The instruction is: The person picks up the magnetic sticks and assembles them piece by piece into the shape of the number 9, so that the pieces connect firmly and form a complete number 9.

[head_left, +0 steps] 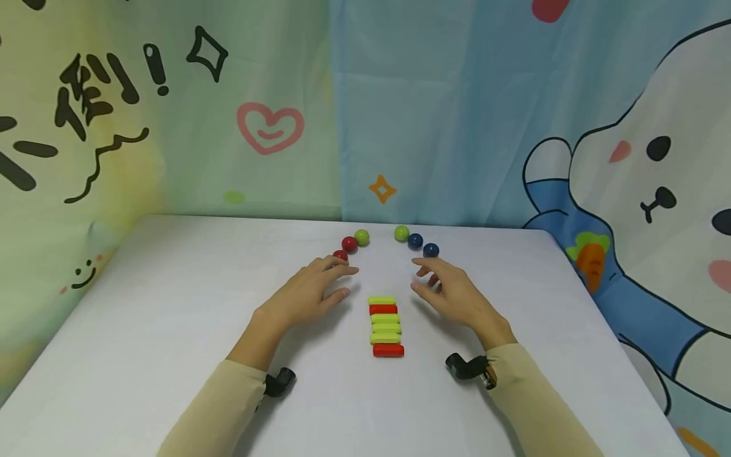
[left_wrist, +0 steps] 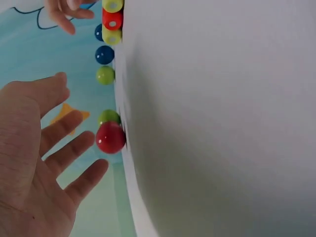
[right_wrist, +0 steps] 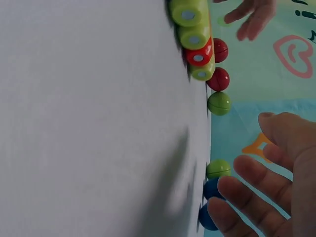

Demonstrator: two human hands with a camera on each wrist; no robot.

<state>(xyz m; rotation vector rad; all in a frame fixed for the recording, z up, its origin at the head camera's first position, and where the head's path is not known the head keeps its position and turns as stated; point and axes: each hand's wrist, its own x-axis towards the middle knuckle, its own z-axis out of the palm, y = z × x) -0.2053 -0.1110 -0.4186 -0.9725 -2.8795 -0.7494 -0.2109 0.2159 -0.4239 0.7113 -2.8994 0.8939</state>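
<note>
My left hand (head_left: 311, 289) hovers over the table with its fingers loosely spread, holding nothing. Just beyond its fingertips are two red balls (head_left: 349, 244) and a green ball (head_left: 362, 237). Opposite, my right hand (head_left: 451, 292) is raised with relaxed fingers, also holding nothing. Past its fingertips sit two dark blue balls (head_left: 415, 241) and another green ball (head_left: 402, 233). Between the hands lies a column of short rods, several yellow-green (head_left: 386, 328) and two red (head_left: 388, 350), side by side. In the right wrist view the rod ends show a pale round spot (right_wrist: 198, 58).
The white table (head_left: 143, 304) reaches back to a printed curtain (head_left: 422, 114) with a cartoon bear at the right. A black wrist camera (head_left: 280, 383) is worn at the left sleeve, and a second camera (head_left: 465, 366) at the right sleeve.
</note>
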